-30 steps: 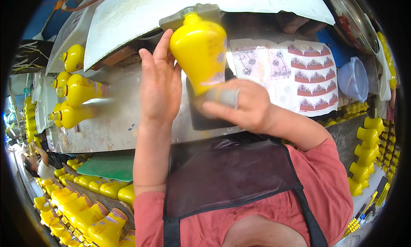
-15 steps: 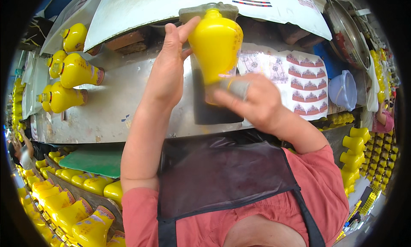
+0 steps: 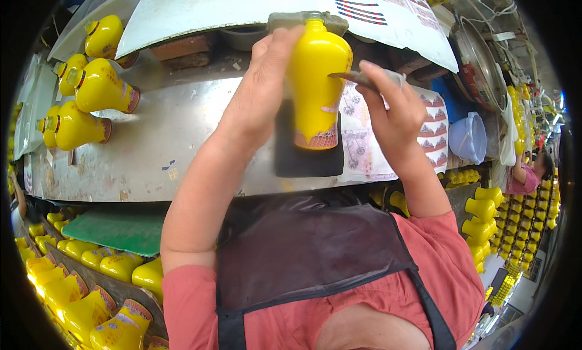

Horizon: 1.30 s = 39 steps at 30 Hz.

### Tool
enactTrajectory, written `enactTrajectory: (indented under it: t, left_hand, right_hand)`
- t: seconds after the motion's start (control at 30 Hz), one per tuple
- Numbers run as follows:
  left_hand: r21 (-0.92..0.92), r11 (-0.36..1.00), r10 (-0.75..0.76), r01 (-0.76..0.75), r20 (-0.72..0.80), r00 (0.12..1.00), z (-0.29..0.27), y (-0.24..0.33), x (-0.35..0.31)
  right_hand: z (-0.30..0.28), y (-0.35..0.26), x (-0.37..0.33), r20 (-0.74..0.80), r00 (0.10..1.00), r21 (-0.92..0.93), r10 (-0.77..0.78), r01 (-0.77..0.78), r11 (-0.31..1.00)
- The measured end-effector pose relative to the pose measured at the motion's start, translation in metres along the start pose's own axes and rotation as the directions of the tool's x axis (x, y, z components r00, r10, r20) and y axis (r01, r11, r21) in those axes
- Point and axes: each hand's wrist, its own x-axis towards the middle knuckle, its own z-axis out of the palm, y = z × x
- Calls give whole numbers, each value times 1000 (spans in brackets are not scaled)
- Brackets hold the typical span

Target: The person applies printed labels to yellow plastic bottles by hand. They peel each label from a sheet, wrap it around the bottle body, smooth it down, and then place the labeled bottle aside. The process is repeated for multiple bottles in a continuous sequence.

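Observation:
A glossy yellow vase [image 3: 320, 77] lies with its neck toward the far side, against a grey padded block [image 3: 285, 22]. Its patterned foot is over a black mat [image 3: 309, 163]. My left hand [image 3: 260, 83] grips the vase at its left shoulder, the fingertips blurred and partly hidden. Between the fingers and thumb of my right hand [image 3: 397, 110] is a thin grey scraper-like tool [image 3: 357, 77], its tip at the vase's right side. Beside that hand, sheets of printed transfers [image 3: 357, 131] lie on the metal table [image 3: 151, 144].
Several yellow vases [image 3: 103, 86] lie at the table's left. A white board [image 3: 236, 7] spans the back, over bricks [image 3: 182, 50]. A pale blue bucket [image 3: 468, 137] and a metal basin [image 3: 479, 65] are at right. More vases [image 3: 124, 326] crowd the lower left. Another person [image 3: 526, 174] is at far right.
The vase has turned, so its printed lettering no longer shows and its patterned foot does. My right hand has moved from the vase's foot up to its right side with the tool.

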Motion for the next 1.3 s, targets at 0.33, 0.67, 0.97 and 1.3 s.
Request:
enactTrajectory:
  t: [0.33,0.67,0.97,1.3]
  left_hand:
    - [-48,998,-43,42,-27,999,14,5,-4]
    - [-153,988,-35,23,-79,996,38,-7,-8]
    - [-158,986,-59,49,-61,996,24,-40,5]
    - [415,896,267,-159,-217,939,25,-32,31]
  right_hand:
    - [5,11,-3,-124,984,-45,127,-133,990]
    - [18,11,-19,-4,1000,7,1,-1,1000]
    - [10,19,52,-12,998,194,59,-56,979]
    - [23,47,101,166,986,143,-8,-16,990]
